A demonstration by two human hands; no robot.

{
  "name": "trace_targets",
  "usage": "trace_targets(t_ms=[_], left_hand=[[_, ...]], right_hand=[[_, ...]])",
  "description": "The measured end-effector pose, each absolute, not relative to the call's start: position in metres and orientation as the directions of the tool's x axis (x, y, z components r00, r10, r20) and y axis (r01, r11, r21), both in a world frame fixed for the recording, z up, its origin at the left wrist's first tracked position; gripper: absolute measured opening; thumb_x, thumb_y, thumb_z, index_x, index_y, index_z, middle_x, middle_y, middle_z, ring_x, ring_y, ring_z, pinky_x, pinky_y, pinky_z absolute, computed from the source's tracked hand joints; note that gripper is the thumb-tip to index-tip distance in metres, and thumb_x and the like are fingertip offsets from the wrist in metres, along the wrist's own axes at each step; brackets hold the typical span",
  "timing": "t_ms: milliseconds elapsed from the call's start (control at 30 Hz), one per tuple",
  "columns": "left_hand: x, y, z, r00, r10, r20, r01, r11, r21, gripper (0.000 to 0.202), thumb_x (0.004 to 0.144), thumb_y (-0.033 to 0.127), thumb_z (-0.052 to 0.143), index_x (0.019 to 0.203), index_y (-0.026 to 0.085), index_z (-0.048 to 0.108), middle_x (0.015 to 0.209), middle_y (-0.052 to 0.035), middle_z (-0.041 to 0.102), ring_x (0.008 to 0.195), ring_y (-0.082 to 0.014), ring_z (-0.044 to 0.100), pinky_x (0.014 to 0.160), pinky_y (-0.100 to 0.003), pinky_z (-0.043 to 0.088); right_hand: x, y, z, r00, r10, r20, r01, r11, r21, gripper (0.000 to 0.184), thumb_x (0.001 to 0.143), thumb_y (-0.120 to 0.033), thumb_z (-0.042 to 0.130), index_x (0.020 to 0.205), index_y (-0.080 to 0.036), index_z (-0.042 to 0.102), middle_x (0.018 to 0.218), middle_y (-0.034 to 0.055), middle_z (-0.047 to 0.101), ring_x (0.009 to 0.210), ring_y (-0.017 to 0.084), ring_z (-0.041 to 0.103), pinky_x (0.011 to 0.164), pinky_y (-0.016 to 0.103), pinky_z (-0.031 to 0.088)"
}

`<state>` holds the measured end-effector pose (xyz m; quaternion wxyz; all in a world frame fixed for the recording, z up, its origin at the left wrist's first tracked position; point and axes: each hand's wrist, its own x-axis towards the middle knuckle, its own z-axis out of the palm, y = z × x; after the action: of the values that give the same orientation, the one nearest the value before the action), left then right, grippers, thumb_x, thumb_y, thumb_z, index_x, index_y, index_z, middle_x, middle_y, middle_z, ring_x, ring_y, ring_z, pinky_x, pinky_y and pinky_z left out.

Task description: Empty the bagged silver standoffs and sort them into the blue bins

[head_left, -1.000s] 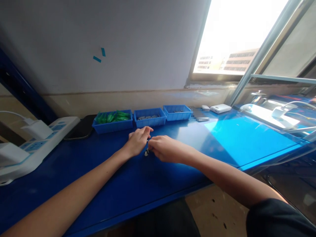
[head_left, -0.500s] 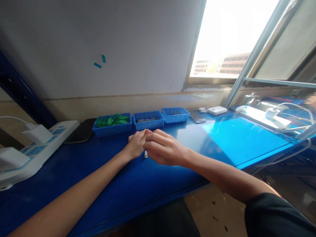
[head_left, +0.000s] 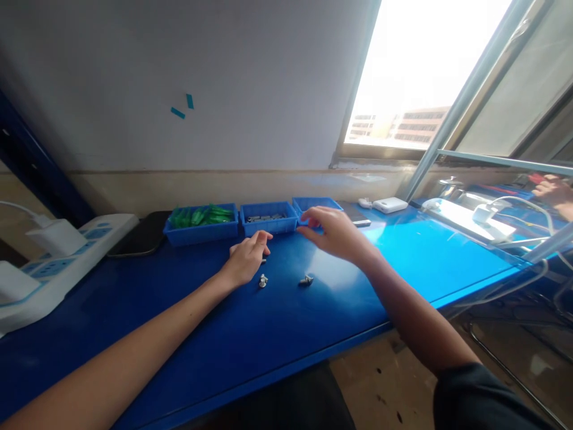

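Observation:
My left hand (head_left: 247, 258) hovers low over the blue table with its fingers curled closed. A small metal pin-like end (head_left: 264, 260) shows by its fingers; whether it is gripped or lying on the table is unclear. Just below, a small silver metal fastener (head_left: 263, 280) rests on the table. Farther right lies a second metal fastener (head_left: 307, 280). My right hand (head_left: 332, 232), thumb and index finger apart, is held in front of the right blue bin (head_left: 329, 203), covering part of it. Nothing shows between its fingers.
A blue bin (head_left: 203, 235) of green plastic pieces and a middle blue bin (head_left: 274, 226) of metal parts stand along the wall. At left are a power strip (head_left: 96, 254) and a dark phone (head_left: 141, 239). A white box (head_left: 390, 205) sits right; another person's hand (head_left: 553, 190) shows beyond.
My right hand has parted from the left and moved right and up toward the right bin. The fastener on the right of the table is now in sight. My left hand stays nearly in place.

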<state>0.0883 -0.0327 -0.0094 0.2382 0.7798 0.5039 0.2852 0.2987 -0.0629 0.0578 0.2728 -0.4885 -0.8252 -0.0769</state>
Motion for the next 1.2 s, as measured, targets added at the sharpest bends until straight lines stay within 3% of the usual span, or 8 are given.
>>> trace_targets(t_ms=[167, 367, 567, 700, 733, 833, 967, 1200], left_hand=[[0.088, -0.03, -0.012, 0.289, 0.931, 0.223, 0.622, -0.359, 0.695, 0.069, 0.092, 0.057, 0.003, 0.112, 0.022, 0.059, 0.085, -0.0028, 0.07, 0.092, -0.0234, 0.063, 0.091, -0.041, 0.041], [0.087, -0.028, -0.014, 0.297, 0.931, 0.213, 0.627, -0.358, 0.692, 0.069, 0.092, 0.057, 0.002, 0.111, 0.022, 0.059, 0.086, -0.0027, 0.07, 0.096, -0.0239, 0.062, 0.096, -0.044, 0.037], [0.087, -0.029, -0.01, 0.321, 0.928, 0.191, 0.627, -0.36, 0.691, 0.066, 0.093, 0.054, 0.004, 0.11, 0.023, 0.059, 0.091, -0.0043, 0.07, 0.098, -0.0249, 0.062, 0.093, -0.042, 0.04], [0.087, -0.029, -0.011, 0.308, 0.93, 0.201, 0.635, -0.359, 0.684, 0.069, 0.093, 0.055, 0.003, 0.102, 0.023, 0.062, 0.091, -0.0037, 0.07, 0.095, -0.0254, 0.062, 0.094, -0.045, 0.038], [0.087, -0.029, -0.011, 0.307, 0.929, 0.208, 0.633, -0.363, 0.684, 0.07, 0.092, 0.056, 0.002, 0.1, 0.023, 0.063, 0.09, -0.0035, 0.07, 0.095, -0.0254, 0.062, 0.095, -0.046, 0.038], [0.087, -0.029, -0.014, 0.313, 0.922, 0.227, 0.621, -0.38, 0.686, 0.07, 0.092, 0.057, 0.003, 0.099, 0.023, 0.064, 0.09, -0.0039, 0.069, 0.095, -0.0248, 0.061, 0.095, -0.045, 0.038], [0.084, -0.026, -0.016, 0.352, 0.907, 0.233, 0.561, -0.403, 0.723, 0.072, 0.091, 0.061, 0.007, 0.101, 0.02, 0.065, 0.086, -0.0053, 0.068, 0.087, -0.0229, 0.062, 0.086, -0.039, 0.045], [0.069, -0.01, -0.016, 0.452, 0.861, 0.233, 0.439, -0.442, 0.782, 0.076, 0.09, 0.066, 0.008, 0.097, 0.018, 0.067, 0.082, -0.0058, 0.067, 0.087, -0.0213, 0.061, 0.088, -0.035, 0.046]], right_hand=[[0.248, -0.088, 0.03, -0.793, 0.544, 0.274, 0.533, 0.838, -0.119, 0.016, 0.085, -0.022, 0.058, 0.099, -0.014, 0.061, 0.098, 0.0083, 0.061, 0.092, 0.018, 0.057, 0.079, 0.029, 0.045], [0.238, -0.08, 0.009, -0.846, 0.49, 0.212, 0.486, 0.871, -0.073, 0.013, 0.086, -0.011, 0.05, 0.09, -0.013, 0.063, 0.09, 0.0071, 0.058, 0.078, 0.014, 0.057, 0.07, 0.026, 0.048], [0.254, -0.098, 0.036, -0.783, 0.103, 0.614, 0.415, 0.821, 0.392, 0.019, 0.09, -0.011, 0.045, 0.091, -0.016, 0.064, 0.088, 0.0063, 0.06, 0.08, 0.015, 0.057, 0.074, 0.028, 0.051], [0.287, -0.094, 0.07, -0.297, -0.186, 0.937, 0.682, 0.646, 0.344, 0.021, 0.086, -0.013, 0.056, 0.104, -0.023, 0.061, 0.096, 0.0049, 0.058, 0.085, 0.017, 0.058, 0.075, 0.031, 0.05], [0.297, -0.086, 0.075, -0.184, -0.173, 0.968, 0.752, 0.609, 0.252, 0.019, 0.087, -0.014, 0.055, 0.103, -0.022, 0.061, 0.093, 0.0052, 0.057, 0.086, 0.018, 0.058, 0.075, 0.033, 0.05], [0.322, -0.056, 0.072, -0.077, 0.292, 0.953, 0.906, 0.419, -0.055, 0.017, 0.089, -0.025, 0.052, 0.1, -0.018, 0.063, 0.097, 0.0099, 0.056, 0.09, 0.023, 0.056, 0.076, 0.039, 0.048], [0.309, -0.046, 0.045, -0.217, 0.75, 0.625, 0.926, 0.361, -0.111, 0.021, 0.086, -0.033, 0.058, 0.094, -0.015, 0.064, 0.09, 0.009, 0.058, 0.085, 0.022, 0.056, 0.078, 0.038, 0.047], [0.235, -0.086, 0.009, -0.825, 0.505, 0.254, 0.522, 0.853, 0.0, 0.014, 0.089, -0.022, 0.054, 0.095, -0.013, 0.062, 0.091, 0.0084, 0.059, 0.088, 0.018, 0.054, 0.082, 0.03, 0.045]])
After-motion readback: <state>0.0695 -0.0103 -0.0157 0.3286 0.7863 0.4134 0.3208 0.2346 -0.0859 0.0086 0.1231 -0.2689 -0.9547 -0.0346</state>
